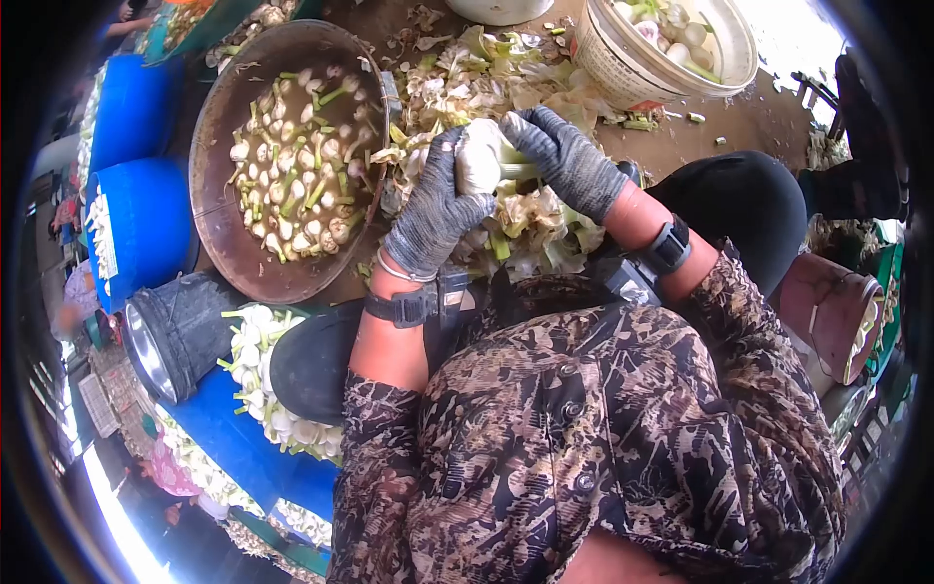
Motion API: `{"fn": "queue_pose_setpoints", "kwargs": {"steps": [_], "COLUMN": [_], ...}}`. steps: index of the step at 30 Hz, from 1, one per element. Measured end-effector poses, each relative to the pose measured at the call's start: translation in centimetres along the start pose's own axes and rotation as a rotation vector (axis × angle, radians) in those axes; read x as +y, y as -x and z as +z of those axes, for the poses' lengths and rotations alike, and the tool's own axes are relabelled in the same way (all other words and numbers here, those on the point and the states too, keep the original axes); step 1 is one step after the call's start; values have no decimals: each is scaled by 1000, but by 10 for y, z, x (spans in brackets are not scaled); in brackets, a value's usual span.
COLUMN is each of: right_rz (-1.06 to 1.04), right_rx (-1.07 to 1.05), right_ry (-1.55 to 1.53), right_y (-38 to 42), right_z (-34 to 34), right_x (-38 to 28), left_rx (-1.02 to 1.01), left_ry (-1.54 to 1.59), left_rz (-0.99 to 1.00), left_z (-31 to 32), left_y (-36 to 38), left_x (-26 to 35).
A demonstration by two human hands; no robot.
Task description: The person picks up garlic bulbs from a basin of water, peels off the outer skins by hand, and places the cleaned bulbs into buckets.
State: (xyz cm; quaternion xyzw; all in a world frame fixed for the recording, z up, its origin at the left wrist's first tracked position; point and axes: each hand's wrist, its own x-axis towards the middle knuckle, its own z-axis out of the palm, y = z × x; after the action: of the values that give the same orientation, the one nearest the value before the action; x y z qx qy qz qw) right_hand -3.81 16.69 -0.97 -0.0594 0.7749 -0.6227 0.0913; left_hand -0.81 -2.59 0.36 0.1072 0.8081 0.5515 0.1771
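A large white garlic bulb with a short pale green stem is held up in front of my body. My left hand, in a grey knit glove, wraps around the bulb's left side. My gloved right hand is closed at the bulb's upper right, fingertips pinching its edge beside the stem. Whether loose skin sits between those fingertips is hidden. Beneath both hands lies a heap of peeled garlic skins, pale and papery.
To the left stands a wide rusty basin of garlic bulbs in brownish water. A white bucket with bulbs is at upper right. Blue barrels, a black bucket and piled garlic line the left; a pink bucket lies right.
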Motion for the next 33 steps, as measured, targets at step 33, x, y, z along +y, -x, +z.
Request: {"fn": "queue_pose_setpoints", "kwargs": {"steps": [33], "right_rz": [277], "right_rx": [-255], "right_ry": [655], "right_y": [-1], "right_z": [-26], "right_x": [20], "left_rx": [-15], "left_ry": [1289], "left_rz": [-121], "left_z": [3], "left_y": [-49], "left_x": [15]}}
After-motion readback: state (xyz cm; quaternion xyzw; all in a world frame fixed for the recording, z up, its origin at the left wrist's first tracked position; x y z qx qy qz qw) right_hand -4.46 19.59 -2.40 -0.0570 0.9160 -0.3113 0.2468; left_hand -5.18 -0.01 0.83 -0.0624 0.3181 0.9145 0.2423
